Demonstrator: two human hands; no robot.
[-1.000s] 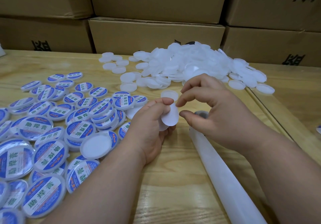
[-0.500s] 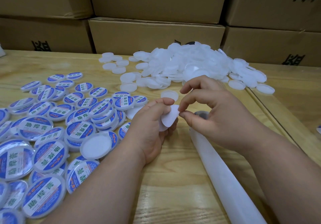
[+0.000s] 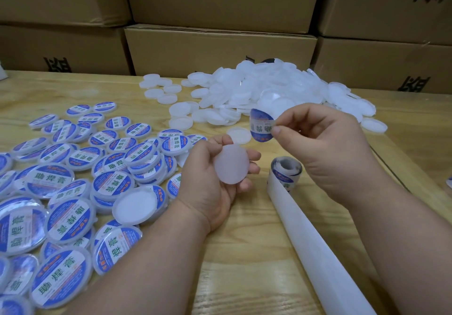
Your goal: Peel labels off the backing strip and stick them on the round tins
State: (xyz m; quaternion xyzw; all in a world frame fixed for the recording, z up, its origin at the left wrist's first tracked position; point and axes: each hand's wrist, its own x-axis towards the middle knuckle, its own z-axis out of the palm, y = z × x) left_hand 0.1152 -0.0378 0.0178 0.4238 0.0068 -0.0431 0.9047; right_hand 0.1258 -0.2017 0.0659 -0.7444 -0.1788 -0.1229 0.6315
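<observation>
At frame centre the left hand cups a blank white tin; its palm side is hidden. Just above right, the right hand pinches a curled blue label, print blurred. The backing strip runs off the lower edge.

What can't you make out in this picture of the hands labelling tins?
Head view only:
- Peeled label: its small print is blurred; right hand fingertips cover one edge.
- Blank tin: its underside is hidden by the left hand.
- Backing strip: cut off by the bottom edge.
</observation>
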